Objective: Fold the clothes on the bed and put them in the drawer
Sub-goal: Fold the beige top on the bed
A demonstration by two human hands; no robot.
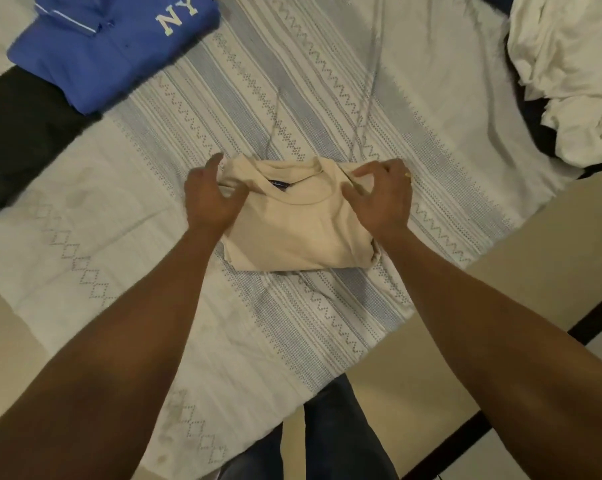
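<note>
A cream T-shirt [299, 223] lies folded into a small rectangle on the bed [327, 81], collar facing away from me with a dark label inside. My left hand [209, 199] pinches the shirt's far left corner by the shoulder. My right hand [382, 195] pinches the far right corner, fingers curled over the fabric; a ring shows on it. A folded blue shirt [109, 50] with white "NY" letters lies at the far left, partly over a folded black garment [19, 140].
The bed has a white sheet with blue-grey zigzag stripes. A heap of unfolded white and dark clothes [569, 74] sits at the far right. The bed's near edge runs diagonally, with beige floor [414, 375] and my jeans-clad legs [327, 438] below.
</note>
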